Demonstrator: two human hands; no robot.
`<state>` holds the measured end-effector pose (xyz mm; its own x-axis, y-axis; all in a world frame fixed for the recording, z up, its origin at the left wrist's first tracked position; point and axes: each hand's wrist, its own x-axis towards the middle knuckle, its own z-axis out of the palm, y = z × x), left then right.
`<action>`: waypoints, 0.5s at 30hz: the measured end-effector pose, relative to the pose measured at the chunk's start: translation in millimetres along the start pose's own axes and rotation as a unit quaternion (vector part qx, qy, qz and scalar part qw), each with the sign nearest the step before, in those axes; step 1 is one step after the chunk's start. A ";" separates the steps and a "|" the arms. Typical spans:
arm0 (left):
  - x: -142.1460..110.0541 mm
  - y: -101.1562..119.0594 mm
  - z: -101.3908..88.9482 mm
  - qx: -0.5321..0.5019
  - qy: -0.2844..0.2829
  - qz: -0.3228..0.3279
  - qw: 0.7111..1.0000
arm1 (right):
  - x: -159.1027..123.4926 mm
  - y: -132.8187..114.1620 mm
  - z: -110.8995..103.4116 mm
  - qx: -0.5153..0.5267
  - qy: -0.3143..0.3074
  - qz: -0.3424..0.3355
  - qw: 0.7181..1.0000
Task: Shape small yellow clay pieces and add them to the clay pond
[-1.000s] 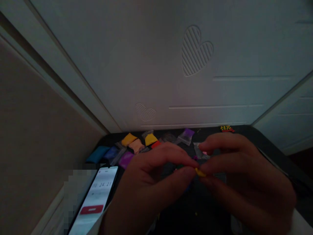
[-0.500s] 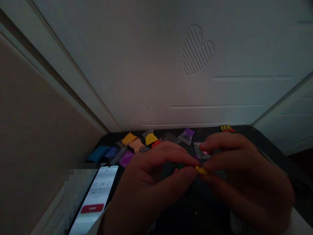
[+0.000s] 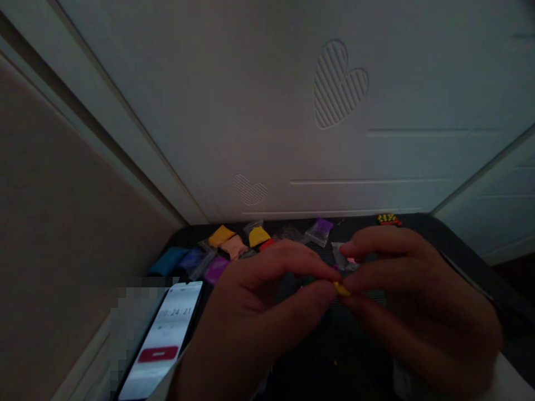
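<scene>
A small yellow piece of modelling clay (image 3: 342,288) is pinched between both hands, low in the middle of the view. My left hand (image 3: 267,312) grips its left side with thumb and forefinger. On its right side, the thumb and forefinger of my right hand (image 3: 422,306) close on it, with another finger raised above. Behind my left fingertips a bit of dark green (image 3: 309,280) shows, mostly hidden. A clear bag with something pink (image 3: 346,257) lies just beyond my right fingers.
Clay packets lie along the back left: orange (image 3: 221,236), peach (image 3: 234,247), yellow (image 3: 258,236), purple (image 3: 216,269) and blue (image 3: 168,262). Another purple packet (image 3: 321,229) is farther right. A lit phone (image 3: 167,334) stands front left. A red-and-yellow clay piece (image 3: 388,219) sits by the white panel (image 3: 267,111).
Both hands stay nearly in place. The yellow clay has shifted very slightly up and left, and less of it shows between the fingertips.
</scene>
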<state>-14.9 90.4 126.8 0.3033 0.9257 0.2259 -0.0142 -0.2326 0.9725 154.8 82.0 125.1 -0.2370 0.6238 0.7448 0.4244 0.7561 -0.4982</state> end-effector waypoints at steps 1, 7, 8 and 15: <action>0.3 -0.5 0.2 -0.001 0.003 0.000 1.000 | -0.7 0.3 -0.1 0.000 0.000 0.000 1.000; 2.3 1.2 -1.1 0.027 0.002 0.008 1.000 | -0.9 1.4 -0.5 -0.004 -0.010 -0.006 1.000; 2.3 2.1 -1.9 0.036 -0.001 0.011 0.999 | 0.0 1.4 -0.5 -0.006 -0.012 -0.007 1.000; 2.3 6.8 -6.4 0.100 -0.003 0.022 0.995 | 2.2 0.8 0.7 -0.015 -0.025 -0.007 1.000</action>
<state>-20.3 92.8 134.3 0.3127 0.9113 0.2677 0.1614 -0.3287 0.9305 154.0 84.1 126.1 -0.2859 0.6231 0.7280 0.4464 0.7589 -0.4741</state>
